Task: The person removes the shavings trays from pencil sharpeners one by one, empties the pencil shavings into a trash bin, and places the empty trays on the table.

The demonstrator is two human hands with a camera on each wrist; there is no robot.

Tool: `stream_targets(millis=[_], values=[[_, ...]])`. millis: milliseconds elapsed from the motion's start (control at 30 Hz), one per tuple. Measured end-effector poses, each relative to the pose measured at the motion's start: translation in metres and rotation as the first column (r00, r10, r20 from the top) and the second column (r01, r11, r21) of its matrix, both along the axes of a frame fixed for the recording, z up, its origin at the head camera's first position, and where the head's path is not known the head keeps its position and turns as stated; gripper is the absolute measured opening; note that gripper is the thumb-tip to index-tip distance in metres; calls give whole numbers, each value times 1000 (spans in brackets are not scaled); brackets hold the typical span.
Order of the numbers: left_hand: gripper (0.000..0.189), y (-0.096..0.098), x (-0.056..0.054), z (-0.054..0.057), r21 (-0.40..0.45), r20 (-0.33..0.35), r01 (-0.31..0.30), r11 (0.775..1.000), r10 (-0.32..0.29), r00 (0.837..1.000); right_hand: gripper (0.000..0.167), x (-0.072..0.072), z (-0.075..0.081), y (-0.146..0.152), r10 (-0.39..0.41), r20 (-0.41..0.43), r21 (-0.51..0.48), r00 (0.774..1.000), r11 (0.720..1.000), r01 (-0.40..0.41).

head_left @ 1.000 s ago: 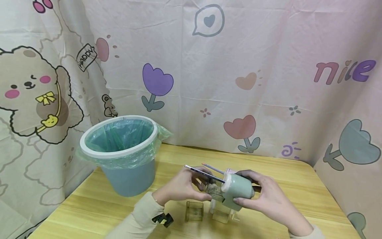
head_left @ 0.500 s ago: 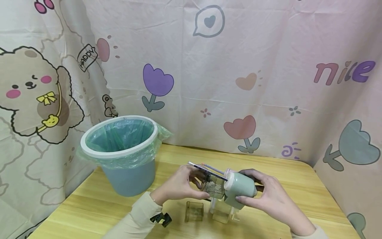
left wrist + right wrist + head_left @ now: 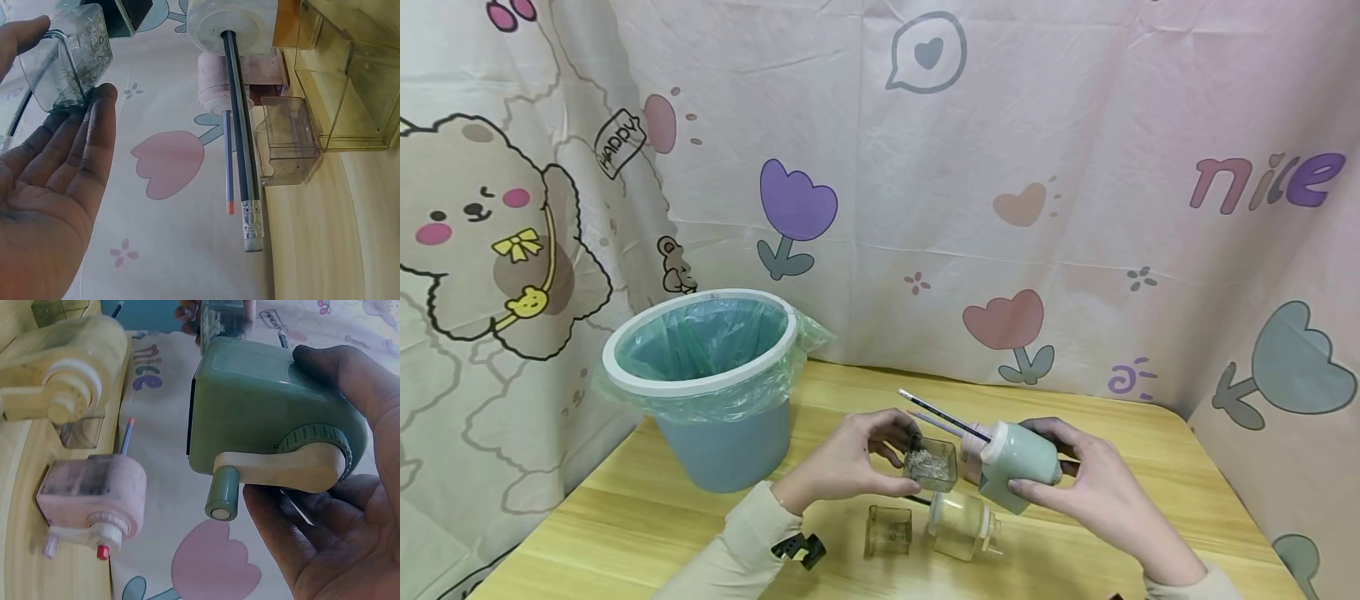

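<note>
My left hand [image 3: 853, 462] holds a small clear shavings drawer [image 3: 932, 468] between thumb and fingers, with pale pencil shavings inside. To its right, my right hand [image 3: 1093, 479] grips a green crank pencil sharpener [image 3: 1028, 454] by its body, thumb on one side and fingers on the other. A dark pencil [image 3: 943, 415] sticks out of the sharpener's front, pointing up and left. A gap separates drawer and sharpener. The crank handle [image 3: 222, 494] shows in the right wrist view. Both hands are raised above the table.
A cream-yellow sharpener [image 3: 958, 525] with a dark pencil stands below my hands, beside a yellowish clear drawer [image 3: 889, 531]. Behind is a pink sharpener [image 3: 94, 494] holding a thin pencil [image 3: 229, 162], near another clear drawer [image 3: 287, 140]. A blue bin [image 3: 722, 450] with green liner stands left.
The clear drawer, earlier against the green sharpener, is now apart from it. My right hand has carried the sharpener and its pencil rightward; the left hand has shifted slightly left.
</note>
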State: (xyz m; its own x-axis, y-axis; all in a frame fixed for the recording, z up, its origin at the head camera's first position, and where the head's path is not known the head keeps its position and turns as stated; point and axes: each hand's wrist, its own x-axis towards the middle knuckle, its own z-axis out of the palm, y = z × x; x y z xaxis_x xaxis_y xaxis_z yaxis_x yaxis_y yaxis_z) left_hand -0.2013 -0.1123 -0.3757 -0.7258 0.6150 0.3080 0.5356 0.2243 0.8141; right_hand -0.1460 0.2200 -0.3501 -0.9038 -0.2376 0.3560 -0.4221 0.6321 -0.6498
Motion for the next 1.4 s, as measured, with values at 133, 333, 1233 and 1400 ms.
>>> stream_targets(millis=[133, 333, 1233, 1400], values=[[54, -1, 0, 0, 3, 2, -1, 1000, 1, 1000, 62, -4, -1, 5, -30, 25, 2, 999, 1000, 30], [55, -3, -1, -1, 0, 0, -2, 1000, 2, 1000, 64, -10, -3, 13, -82, 50, 17, 995, 997, 82], [57, -13, -5, -6, 8, -15, -21, 1000, 22, 1000, 75, -36, -39, 72, -257, 119, 114, 959, 963, 244], [57, -15, -6, -8, 13, -19, -18, 1000, 18, 1000, 76, -41, -46, 79, -276, 116, 122, 954, 957, 262]])
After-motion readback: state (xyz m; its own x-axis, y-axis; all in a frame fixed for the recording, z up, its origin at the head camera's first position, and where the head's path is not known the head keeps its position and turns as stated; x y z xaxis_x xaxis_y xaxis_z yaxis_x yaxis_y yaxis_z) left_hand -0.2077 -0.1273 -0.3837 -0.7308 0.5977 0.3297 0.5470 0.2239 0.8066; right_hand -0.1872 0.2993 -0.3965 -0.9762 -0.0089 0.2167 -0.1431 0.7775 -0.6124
